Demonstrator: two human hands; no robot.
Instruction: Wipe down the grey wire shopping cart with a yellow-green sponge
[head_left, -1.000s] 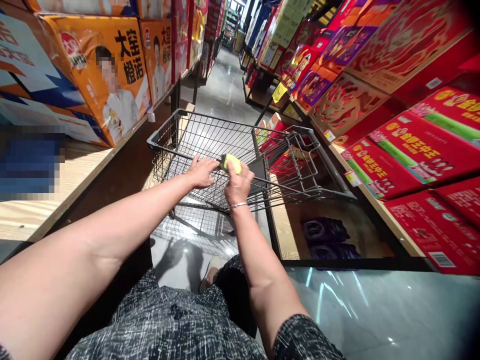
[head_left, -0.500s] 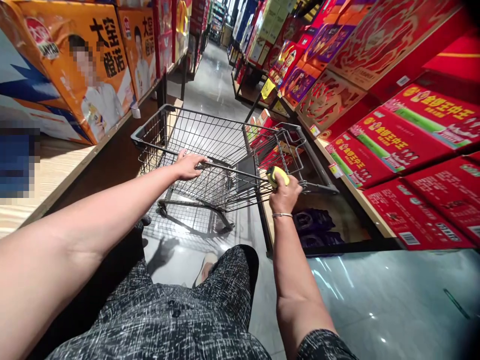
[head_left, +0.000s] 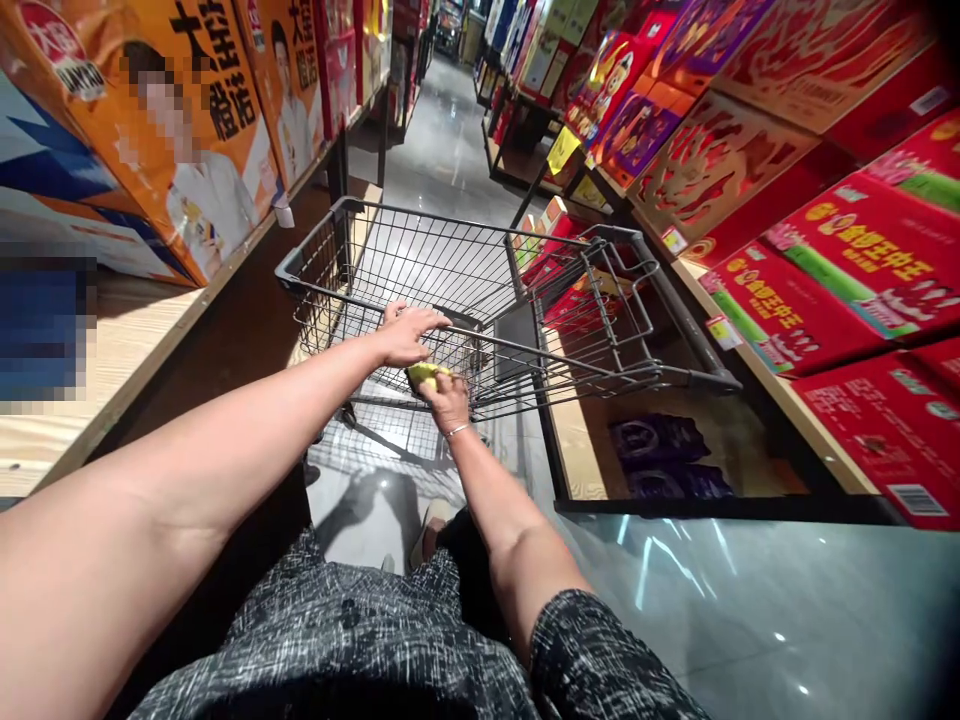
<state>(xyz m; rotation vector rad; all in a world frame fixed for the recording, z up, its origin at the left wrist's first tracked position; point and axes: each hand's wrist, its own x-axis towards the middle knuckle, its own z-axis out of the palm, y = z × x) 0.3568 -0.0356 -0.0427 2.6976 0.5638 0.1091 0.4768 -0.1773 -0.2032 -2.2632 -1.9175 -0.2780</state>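
Observation:
A dark wire shopping cart [head_left: 480, 275] stands in the aisle in front of me with nothing in its basket. My left hand [head_left: 405, 333] is closed over the near handle bar of the cart at its left end. Just below it, my right hand [head_left: 445, 395] presses a yellow-green sponge [head_left: 422, 374] against the cart's near wire wall, fingers wrapped round it. A thin bracelet circles my right wrist.
Orange and blue printed cartons [head_left: 187, 140] line a wooden shelf on the left. Red gift boxes [head_left: 840, 270] fill the slanted shelves on the right, with a low wooden shelf [head_left: 592, 470] beside the cart. The glossy grey aisle floor [head_left: 450, 150] runs ahead.
My right hand with the sponge has swung from the right end of the cart's handle back to the left and lower, under my left hand. The left hand kept its hold.

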